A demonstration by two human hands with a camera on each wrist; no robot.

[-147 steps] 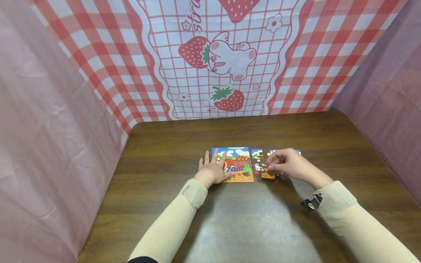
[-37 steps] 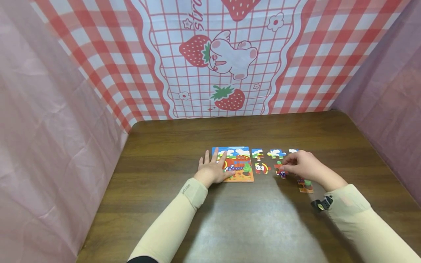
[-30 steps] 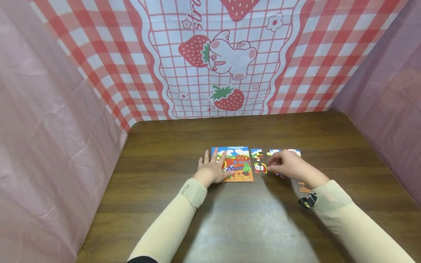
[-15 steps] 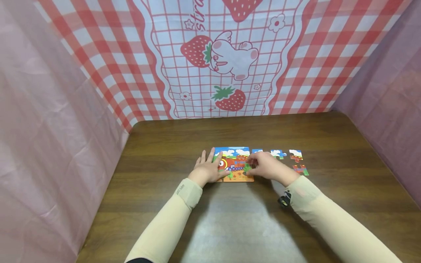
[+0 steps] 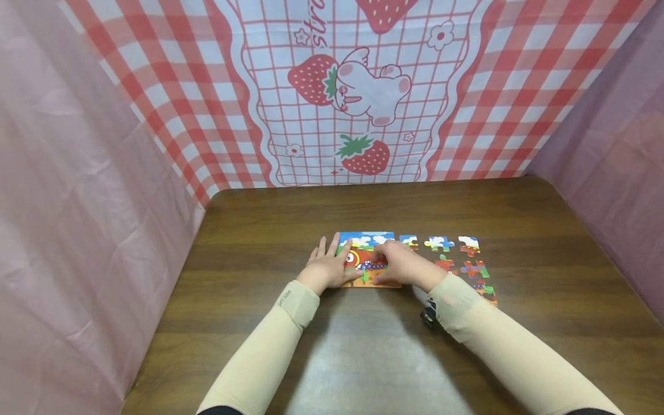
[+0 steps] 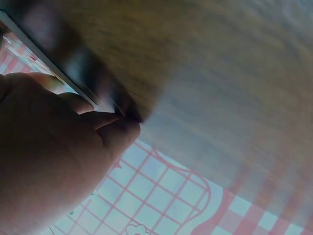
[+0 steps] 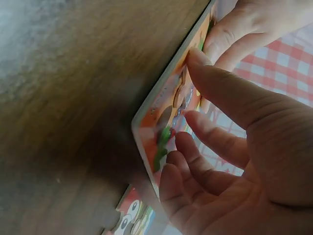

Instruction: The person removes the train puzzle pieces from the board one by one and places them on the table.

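Note:
A picture puzzle board with a train scene lies flat on the wooden table. My left hand rests on its left part with fingers spread. In the left wrist view, the left hand has a fingertip by the board's edge. My right hand is over the board's right half. The right wrist view shows the right hand with thumb and index finger apart on the board's face; nothing is plainly pinched. A curved piece outline shows between them. The palm hides part of the board in the head view.
Loose jigsaw pieces lie in rows right of the board, including a cloud piece, another cloud piece and a red piece. A piece with eyes sits just beyond the board's edge. A checked cloth hangs behind the table.
Earlier the right hand held an orange-bottomed piece right of the board, then handled a red one among the loose pieces. It has since moved left onto the board. The left hand shifted slightly left.

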